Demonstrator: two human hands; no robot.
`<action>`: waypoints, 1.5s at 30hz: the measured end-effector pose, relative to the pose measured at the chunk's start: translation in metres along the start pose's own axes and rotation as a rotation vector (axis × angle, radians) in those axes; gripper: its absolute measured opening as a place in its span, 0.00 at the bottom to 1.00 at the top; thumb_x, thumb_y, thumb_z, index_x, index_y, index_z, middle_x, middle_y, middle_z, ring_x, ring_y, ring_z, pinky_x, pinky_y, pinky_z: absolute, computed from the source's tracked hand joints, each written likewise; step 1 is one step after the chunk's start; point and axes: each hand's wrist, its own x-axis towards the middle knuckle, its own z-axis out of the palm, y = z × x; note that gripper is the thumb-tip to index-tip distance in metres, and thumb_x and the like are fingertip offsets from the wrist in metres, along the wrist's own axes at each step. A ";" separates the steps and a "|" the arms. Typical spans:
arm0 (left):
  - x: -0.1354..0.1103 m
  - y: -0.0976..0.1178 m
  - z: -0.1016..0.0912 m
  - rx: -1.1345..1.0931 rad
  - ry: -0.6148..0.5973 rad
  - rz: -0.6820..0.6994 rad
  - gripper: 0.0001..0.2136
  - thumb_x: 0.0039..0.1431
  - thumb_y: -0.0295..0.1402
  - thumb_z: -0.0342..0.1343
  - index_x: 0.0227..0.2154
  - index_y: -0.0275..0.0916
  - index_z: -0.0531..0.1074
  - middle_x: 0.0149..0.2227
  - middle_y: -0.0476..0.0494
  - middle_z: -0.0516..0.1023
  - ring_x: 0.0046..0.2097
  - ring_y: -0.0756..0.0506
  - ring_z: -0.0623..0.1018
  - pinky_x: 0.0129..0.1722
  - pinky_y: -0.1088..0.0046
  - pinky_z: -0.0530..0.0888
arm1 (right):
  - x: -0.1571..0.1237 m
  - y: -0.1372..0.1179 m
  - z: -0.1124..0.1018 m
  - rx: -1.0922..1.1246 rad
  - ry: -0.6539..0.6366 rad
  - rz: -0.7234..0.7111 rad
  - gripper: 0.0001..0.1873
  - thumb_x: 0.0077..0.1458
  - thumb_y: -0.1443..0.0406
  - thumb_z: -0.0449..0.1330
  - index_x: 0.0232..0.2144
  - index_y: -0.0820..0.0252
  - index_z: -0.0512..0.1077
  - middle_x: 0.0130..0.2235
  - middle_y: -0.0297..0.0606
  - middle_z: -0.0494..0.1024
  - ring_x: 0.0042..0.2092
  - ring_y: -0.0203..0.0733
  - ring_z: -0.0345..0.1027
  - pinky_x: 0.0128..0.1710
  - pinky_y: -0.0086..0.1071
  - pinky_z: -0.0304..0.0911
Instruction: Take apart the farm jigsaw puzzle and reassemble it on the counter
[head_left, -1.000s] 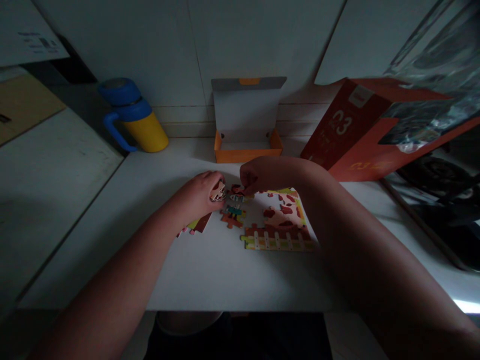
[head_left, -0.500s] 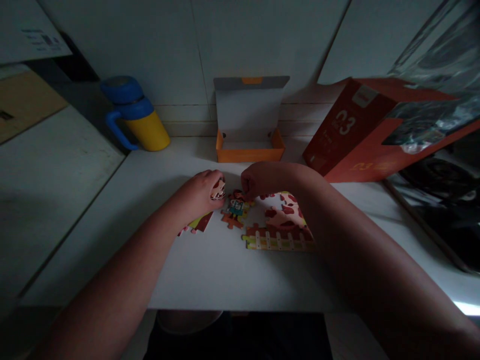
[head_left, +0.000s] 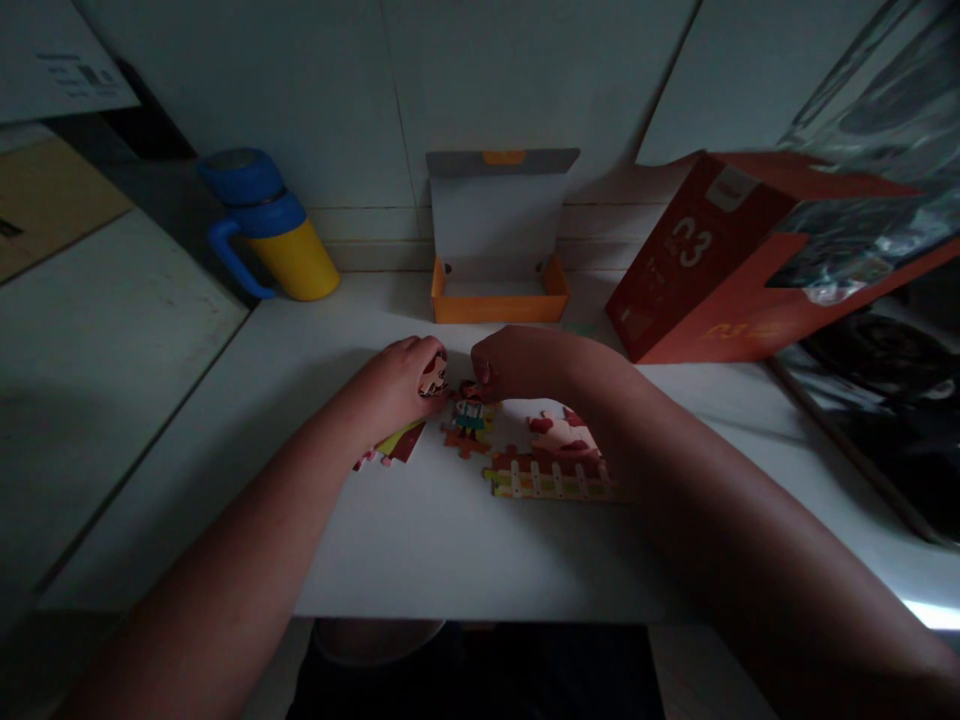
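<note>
My left hand (head_left: 401,380) is curled on a puzzle piece (head_left: 433,377) with brown and cream patches, held just above the white table (head_left: 420,540). My right hand (head_left: 517,360) is closed, pinching the top of a joined pair of pieces showing a small figure (head_left: 469,422). These lie left of a partly built puzzle (head_left: 555,462) with a cow and a fence. More loose pieces (head_left: 394,445) stick out from under my left wrist.
An open orange box (head_left: 499,300) with its grey lid raised stands at the back of the table. A blue and yellow flask (head_left: 274,235) stands back left. A large red carton (head_left: 720,270) leans at the right, with dark clutter beside it.
My right hand has shifted a little to the left, closer to my left hand, over the figure pieces. My forearm now covers more of the cow puzzle.
</note>
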 end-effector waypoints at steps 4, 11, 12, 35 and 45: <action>0.002 -0.001 -0.007 0.016 0.026 -0.080 0.15 0.56 0.30 0.65 0.45 0.42 0.72 0.45 0.40 0.78 0.47 0.38 0.79 0.47 0.62 0.74 | 0.002 -0.002 0.003 -0.008 0.047 -0.038 0.18 0.60 0.57 0.67 0.49 0.60 0.83 0.46 0.53 0.85 0.45 0.53 0.80 0.37 0.37 0.63; 0.002 0.000 -0.010 0.009 0.069 -0.109 0.15 0.55 0.29 0.65 0.45 0.41 0.71 0.44 0.40 0.78 0.46 0.38 0.78 0.47 0.62 0.74 | 0.003 -0.006 0.004 0.022 0.081 -0.064 0.20 0.64 0.52 0.63 0.47 0.61 0.81 0.45 0.52 0.85 0.41 0.49 0.79 0.35 0.35 0.58; 0.002 0.000 -0.009 0.006 0.064 -0.105 0.15 0.55 0.29 0.65 0.45 0.41 0.71 0.44 0.40 0.78 0.46 0.38 0.78 0.46 0.62 0.74 | 0.003 -0.006 0.004 0.022 0.088 -0.065 0.19 0.64 0.52 0.63 0.47 0.61 0.81 0.44 0.52 0.85 0.40 0.49 0.79 0.35 0.35 0.58; 0.001 0.003 -0.006 -0.050 0.073 -0.086 0.17 0.55 0.30 0.66 0.47 0.41 0.70 0.46 0.40 0.79 0.47 0.38 0.80 0.48 0.62 0.75 | 0.009 0.005 0.010 0.035 0.094 -0.061 0.18 0.63 0.52 0.63 0.46 0.59 0.81 0.45 0.50 0.85 0.41 0.48 0.78 0.33 0.35 0.57; 0.000 0.003 0.005 -0.133 0.094 -0.100 0.30 0.56 0.37 0.70 0.58 0.42 0.64 0.52 0.36 0.81 0.53 0.36 0.81 0.50 0.61 0.76 | 0.000 0.008 -0.002 0.274 0.268 -0.097 0.16 0.66 0.55 0.61 0.48 0.58 0.79 0.45 0.43 0.84 0.41 0.42 0.75 0.38 0.30 0.59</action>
